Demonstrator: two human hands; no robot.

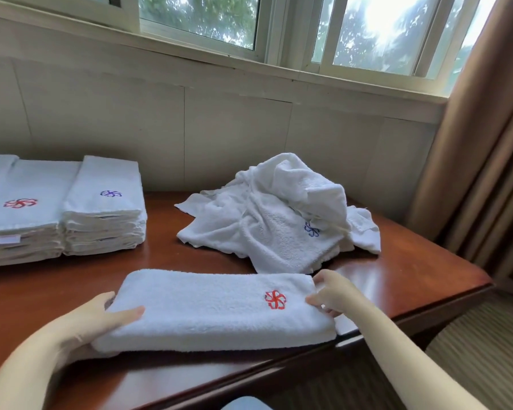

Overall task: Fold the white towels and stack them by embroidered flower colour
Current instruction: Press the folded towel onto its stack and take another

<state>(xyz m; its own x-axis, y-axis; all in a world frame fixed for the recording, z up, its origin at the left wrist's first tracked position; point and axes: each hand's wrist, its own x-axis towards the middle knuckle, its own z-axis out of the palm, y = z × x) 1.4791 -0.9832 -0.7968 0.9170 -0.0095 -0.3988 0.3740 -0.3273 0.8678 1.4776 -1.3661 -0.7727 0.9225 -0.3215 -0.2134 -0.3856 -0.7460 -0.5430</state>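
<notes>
Gripping with fingers clamped on each end, the left hand (pixel 86 324) and right hand (pixel 332 291) hold the folded white terry towel (pixel 208 309), red-flowered, along the table's (pixel 412 276) near edge; ends should meet squarely.

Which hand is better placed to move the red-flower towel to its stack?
Probably left: the left hand holds the towel end nearest the red-flower stack; the right hand pinches the far end.

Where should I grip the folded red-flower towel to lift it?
Take the towel by its two short ends, from left and right, fingers under: it is a long, soft strip lying crosswise, so holding both ends should keep the fold.
</notes>
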